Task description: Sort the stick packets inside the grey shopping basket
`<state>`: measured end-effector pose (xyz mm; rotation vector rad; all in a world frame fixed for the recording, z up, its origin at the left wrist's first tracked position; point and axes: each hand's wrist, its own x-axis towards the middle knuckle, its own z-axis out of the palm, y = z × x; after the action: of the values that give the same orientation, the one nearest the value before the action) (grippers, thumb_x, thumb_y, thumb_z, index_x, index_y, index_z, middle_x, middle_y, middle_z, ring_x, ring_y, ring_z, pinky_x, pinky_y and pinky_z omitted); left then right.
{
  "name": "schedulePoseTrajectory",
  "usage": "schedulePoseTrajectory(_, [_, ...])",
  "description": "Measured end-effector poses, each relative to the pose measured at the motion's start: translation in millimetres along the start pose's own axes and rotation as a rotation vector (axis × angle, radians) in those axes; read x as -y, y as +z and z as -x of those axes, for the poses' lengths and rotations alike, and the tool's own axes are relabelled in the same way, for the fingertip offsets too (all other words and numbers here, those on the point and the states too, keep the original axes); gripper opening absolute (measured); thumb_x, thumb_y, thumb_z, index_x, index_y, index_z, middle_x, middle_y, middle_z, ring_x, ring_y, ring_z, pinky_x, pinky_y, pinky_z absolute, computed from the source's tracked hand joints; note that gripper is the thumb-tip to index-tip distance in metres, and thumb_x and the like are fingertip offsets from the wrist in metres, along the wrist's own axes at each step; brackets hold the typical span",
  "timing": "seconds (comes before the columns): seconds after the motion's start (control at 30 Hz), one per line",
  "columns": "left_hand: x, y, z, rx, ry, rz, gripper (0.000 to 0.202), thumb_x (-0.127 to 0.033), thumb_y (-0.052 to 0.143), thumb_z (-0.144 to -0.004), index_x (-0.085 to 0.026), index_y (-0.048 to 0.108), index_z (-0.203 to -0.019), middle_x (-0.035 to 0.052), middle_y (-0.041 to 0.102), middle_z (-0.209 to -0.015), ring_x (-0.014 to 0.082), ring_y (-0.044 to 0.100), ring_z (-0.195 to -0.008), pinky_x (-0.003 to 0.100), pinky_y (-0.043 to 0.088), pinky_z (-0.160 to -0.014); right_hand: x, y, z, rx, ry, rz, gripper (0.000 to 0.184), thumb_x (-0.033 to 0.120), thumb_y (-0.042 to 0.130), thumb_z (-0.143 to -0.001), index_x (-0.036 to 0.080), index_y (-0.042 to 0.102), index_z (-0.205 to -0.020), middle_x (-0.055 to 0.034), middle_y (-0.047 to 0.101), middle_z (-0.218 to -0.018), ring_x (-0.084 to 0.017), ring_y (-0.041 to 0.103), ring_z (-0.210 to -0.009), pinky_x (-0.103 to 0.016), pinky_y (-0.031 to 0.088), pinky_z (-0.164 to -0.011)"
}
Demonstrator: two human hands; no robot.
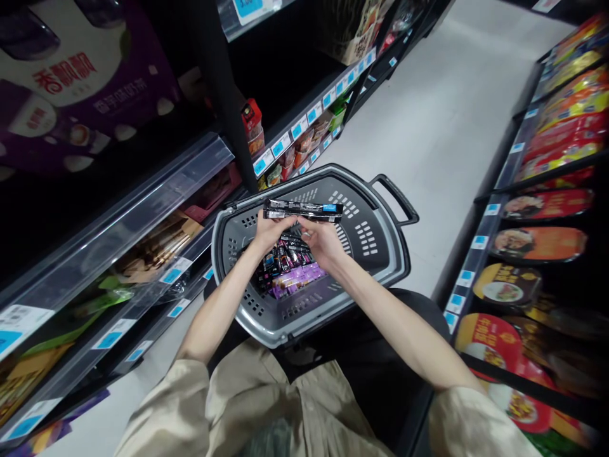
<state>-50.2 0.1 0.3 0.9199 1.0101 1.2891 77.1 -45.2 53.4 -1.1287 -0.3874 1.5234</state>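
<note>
Above the middle of a grey shopping basket [390,263], I hold a bundle of slim black packets [304,208] with shiny wrapping and a small blue patch at its right end. My left hand [272,230] grips the left half of the bundle, and my right hand [323,240] has hold of it nearer the right, the thumbs almost meeting below it. Exact print on the wrappers is too small to read. Down in the basket lie more black and pink packets [288,254], with purple packets [298,279] along the near side.
Shelving with price tags [299,129] runs along the left, holding a large purple carton [85,95]. On the right, another shelf carries red bowl packages [490,343] and bagged goods [566,127]. Between them stretches a pale aisle floor [419,139]. The basket's black handle [397,197] sticks out at the right.
</note>
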Motion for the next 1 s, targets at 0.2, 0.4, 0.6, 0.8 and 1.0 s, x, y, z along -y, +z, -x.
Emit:
schedulePoseTrajectory(0.2, [-8.7, 3.6, 3.1, 0.116, -0.106, 0.074, 0.051, -0.040, 0.099, -0.049, -0.019, 0.070, -0.085, -0.0027, 0.068, -0.073, 0.0093, 0.056, -0.060, 0.025, 0.047, -0.060, 1.6, 5.0, 2.2, -0.017, -0.053, -0.086, 0.035, 0.018, 0.088, -0.058, 0.027, 0.069, -0.086, 0.0024, 0.076, -0.091, -0.017, 0.066, -0.088, -0.028, 0.048, -0.071])
schedulePoseTrajectory(0.4, [-22.0, 7.8, 3.9, 0.205, -0.149, 0.099, 0.055, -0.041, 0.094, -0.058, -0.023, 0.073, -0.105, -0.0041, 0.062, -0.067, 0.0073, 0.045, -0.051, 0.024, 0.035, -0.050, 2.7, 6.3, -1.8, -0.009, -0.090, -0.071, 0.038, 0.020, 0.085, -0.065, 0.030, 0.069, -0.098, 0.0016, 0.078, -0.107, -0.020, 0.069, -0.108, -0.031, 0.052, -0.081])
schedulePoseTrajectory(0.6, [-18.5, 6.5, 1.0, 0.207, -0.167, 0.113, 0.051, -0.052, 0.093, -0.060, -0.018, 0.072, -0.091, -0.0003, 0.065, -0.069, 0.0104, 0.054, -0.054, 0.025, 0.040, -0.050, -1.7, 0.5, -10.6, -0.061, -0.116, -0.096, 0.038, 0.029, 0.094, -0.063, 0.026, 0.071, -0.092, -0.0004, 0.078, -0.100, -0.018, 0.070, -0.090, -0.030, 0.053, -0.073])
schedulePoseTrajectory(0.8, [-10.1, 4.7, -1.6, 0.092, -0.185, 0.116, 0.056, -0.063, 0.091, -0.057, -0.017, 0.067, -0.079, 0.0071, 0.073, -0.082, 0.0216, 0.071, -0.071, 0.029, 0.049, -0.052, -0.6, -0.2, -9.4, -0.062, -0.093, -0.035, 0.038, 0.043, 0.094, -0.067, 0.025, 0.072, -0.090, -0.0007, 0.077, -0.095, -0.018, 0.070, -0.079, -0.033, 0.053, -0.071])
schedulePoseTrajectory(1.0, [-8.4, 4.5, -2.4, 0.097, -0.205, 0.168, 0.052, -0.067, 0.083, -0.062, -0.017, 0.072, -0.076, 0.0123, 0.079, -0.092, 0.0300, 0.076, -0.089, 0.035, 0.059, -0.062, 1.4, -2.3, -9.9, -0.065, -0.091, -0.016, 0.036, 0.043, 0.093, -0.068, 0.025, 0.070, -0.090, -0.0006, 0.076, -0.093, -0.017, 0.067, -0.072, -0.034, 0.052, -0.068])
